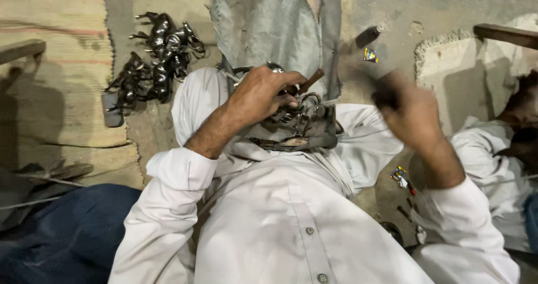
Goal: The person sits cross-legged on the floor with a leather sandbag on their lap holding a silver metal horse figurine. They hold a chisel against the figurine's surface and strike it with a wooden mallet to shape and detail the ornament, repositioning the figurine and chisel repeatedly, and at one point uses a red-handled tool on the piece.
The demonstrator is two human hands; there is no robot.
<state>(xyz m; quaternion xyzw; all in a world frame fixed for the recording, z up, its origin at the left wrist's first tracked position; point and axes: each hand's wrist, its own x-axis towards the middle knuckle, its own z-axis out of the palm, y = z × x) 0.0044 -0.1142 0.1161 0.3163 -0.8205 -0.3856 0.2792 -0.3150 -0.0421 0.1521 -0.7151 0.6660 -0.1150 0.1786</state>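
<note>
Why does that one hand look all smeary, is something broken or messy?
Nothing looks broken. The right hand is blurred, gripping a dark tool. The left hand steadies a metal piece on the lap. Small wrappers litter the floor, and dark metal figurines lie heaped.

Left hand clenched at knee, right hand raised, blurred

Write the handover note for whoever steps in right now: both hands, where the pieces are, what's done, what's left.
Left hand: closed on a dark metal piece and a brown-handled tool, pressed against a worn block on the lap.
Right hand: raised and blurred, gripping a dark handle; what it belongs to cannot be told.
Pile of dark metal figures lies on the floor, upper left.
Done or left: the pictures do not show whether the pile is finished work or waiting; the held piece is in hand now.
</note>
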